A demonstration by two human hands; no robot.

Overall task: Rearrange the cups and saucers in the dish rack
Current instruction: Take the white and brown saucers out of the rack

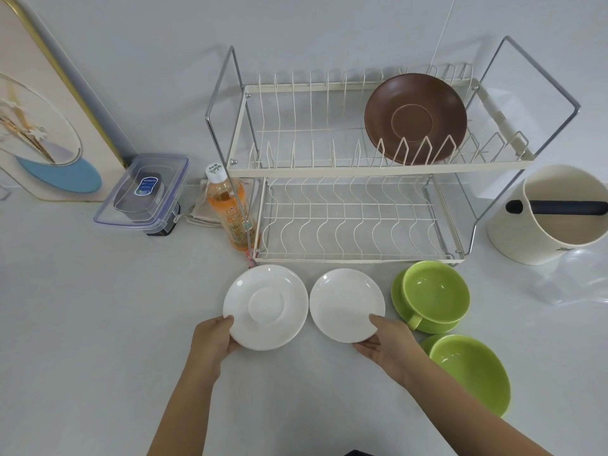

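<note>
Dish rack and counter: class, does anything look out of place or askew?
Nothing looks damaged or spilled. The round brown saucer leans tilted in the cream wire dish rack's upper tier, resting against the prongs as intended.

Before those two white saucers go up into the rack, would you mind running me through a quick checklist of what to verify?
1. Left hand grip on the left saucer: ok, thumb on its rim, fingers under.
2. Right hand grip on the right saucer: ok, thumb on top, fingers under the edge.
3. Free slots in the rack's top tier: ok, only the brown saucer stands there, at the right.
4. Bottom tier free: ok, nothing in it.
5. Path up from the counter: ok, though the bottle stands close to the rack's left corner.
6. Green cups out of the way: ok, both sit to the right of the saucers.
</note>
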